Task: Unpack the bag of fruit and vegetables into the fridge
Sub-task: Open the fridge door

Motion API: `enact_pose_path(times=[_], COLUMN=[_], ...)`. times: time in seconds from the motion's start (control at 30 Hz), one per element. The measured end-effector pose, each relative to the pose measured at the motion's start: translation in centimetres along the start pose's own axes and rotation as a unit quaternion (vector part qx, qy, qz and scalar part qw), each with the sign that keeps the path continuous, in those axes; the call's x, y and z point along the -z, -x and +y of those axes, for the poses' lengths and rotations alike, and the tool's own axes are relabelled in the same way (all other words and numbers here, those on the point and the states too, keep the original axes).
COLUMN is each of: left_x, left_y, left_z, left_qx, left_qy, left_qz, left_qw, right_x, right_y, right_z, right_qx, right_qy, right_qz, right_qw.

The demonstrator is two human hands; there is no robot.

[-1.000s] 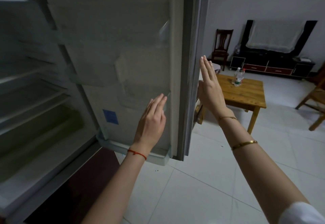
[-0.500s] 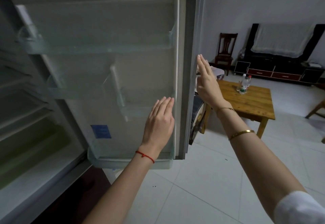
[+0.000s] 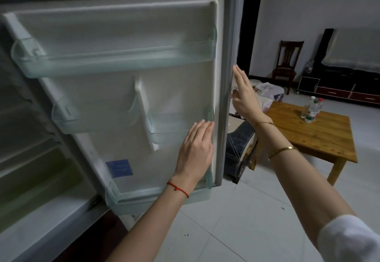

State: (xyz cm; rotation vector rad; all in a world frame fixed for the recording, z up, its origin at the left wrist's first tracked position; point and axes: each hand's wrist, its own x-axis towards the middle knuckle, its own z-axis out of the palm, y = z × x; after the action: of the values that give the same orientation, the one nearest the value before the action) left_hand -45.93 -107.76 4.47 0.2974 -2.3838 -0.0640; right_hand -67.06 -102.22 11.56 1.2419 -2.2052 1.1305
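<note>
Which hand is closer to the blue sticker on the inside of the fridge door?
Left. The left hand lies flat against the door's inner face, just right of the blue sticker. The right hand is beyond the fridge door's outer edge, higher and farther right.

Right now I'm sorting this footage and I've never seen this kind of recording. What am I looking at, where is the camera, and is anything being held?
There is no machine here: a person wears one wide-angle camera on the head, looking forward and down at their own arms. They stand at an open fridge door, seen from its inner side, with clear door shelves that look empty. The left hand lies flat and open against the door's inner side near its edge. The right hand is open too, fingers straight, by the door's outer edge; whether it touches is unclear. Neither hand holds anything. Behind, a wooden table carries plastic bottles, with a wooden chair by the wall. No bag of fruit is clearly in view.
</note>
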Motion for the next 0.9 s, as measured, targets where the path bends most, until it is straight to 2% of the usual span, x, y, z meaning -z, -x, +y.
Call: enact_pose_path(times=[0.37, 0.53, 0.73, 0.9], left_x=[-2.6, -2.6, -1.7, 0.9], left_y=[-3.3, -3.0, -1.7, 0.8], left_z=[0.3, 1.2, 2.5, 3.0], left_qx=[0.070, 0.089, 0.111, 0.177], left_qy=[-0.025, -0.022, -0.050, -0.070], left_qz=[-0.004, 0.000, -0.006, 0.012], left_qw=[0.997, 0.996, 0.993, 0.982], right_x=[-2.7, -1.9, -1.0, 0.7], right_y=[-4.3, -3.5, -2.1, 1.2], right_z=[2.5, 3.1, 3.5, 2.8], right_qx=[0.032, 0.041, 0.062, 0.103], right_qy=[-0.049, -0.082, -0.108, -0.107], right_qz=[-0.034, -0.052, -0.034, -0.021], right_qw=[0.998, 0.994, 0.992, 0.989])
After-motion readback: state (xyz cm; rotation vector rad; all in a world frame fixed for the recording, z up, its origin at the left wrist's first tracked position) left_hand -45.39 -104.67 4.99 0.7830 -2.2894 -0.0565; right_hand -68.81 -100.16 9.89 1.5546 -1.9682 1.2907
